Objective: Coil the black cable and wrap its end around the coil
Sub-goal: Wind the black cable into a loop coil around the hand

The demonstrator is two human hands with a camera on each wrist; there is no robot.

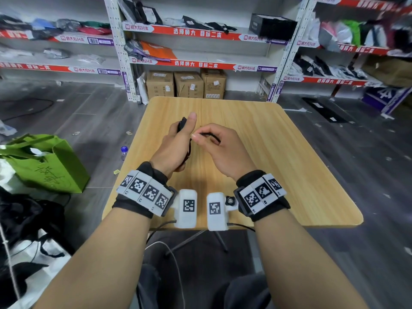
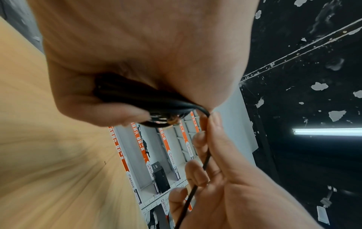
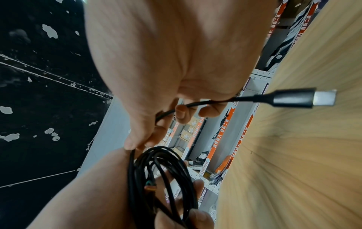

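Observation:
My left hand (image 1: 178, 139) grips a coil of thin black cable (image 3: 166, 178) above the wooden table (image 1: 278, 152), thumb pointing up. The coil's loops (image 2: 137, 96) bunch inside that fist. My right hand (image 1: 214, 141) pinches the cable's free end (image 1: 209, 135) close beside the coil. In the right wrist view the end runs through my curled fingers (image 3: 182, 113) and its grey USB plug (image 3: 301, 99) sticks out past the palm. An orange-tipped connector (image 3: 149, 186) sits among the loops.
Cardboard boxes (image 1: 187, 84) stand under white shelves (image 1: 200, 34) behind the table. On the floor at left are a green bag (image 1: 51, 163) and a small bottle (image 1: 124, 152). Dark bags (image 1: 26, 219) lie at lower left.

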